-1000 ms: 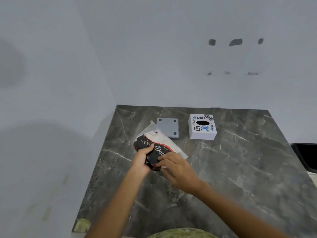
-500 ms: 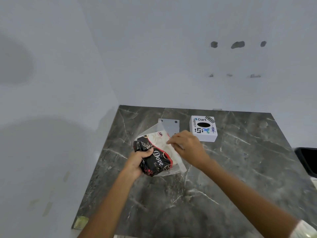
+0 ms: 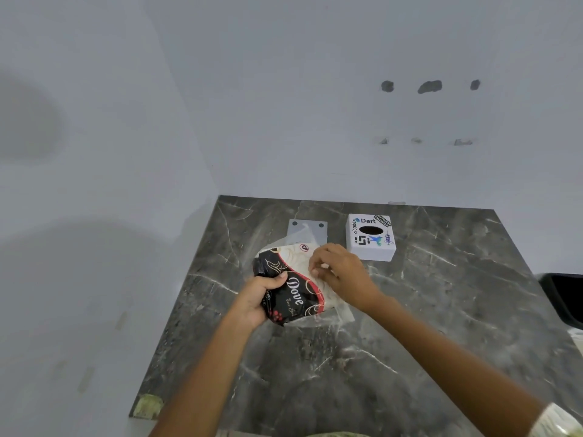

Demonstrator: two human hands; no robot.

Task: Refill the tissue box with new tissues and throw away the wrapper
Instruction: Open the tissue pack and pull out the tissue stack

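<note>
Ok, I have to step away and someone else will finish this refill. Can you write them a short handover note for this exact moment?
Left hand: gripping the dark end of the tissue pack, holding it on the marble counter.
Right hand: fingers on the pack's white top, working at the wrapper.
Tissue box: white, stickered, behind the pack to the right, slot showing dark. Its grey base plate lies apart beside it.
Done: box opened.
Left: get the tissues out of the wrapper, load them into the box, refit the plate, bin the wrapper. A black container shows at the right edge.
</note>
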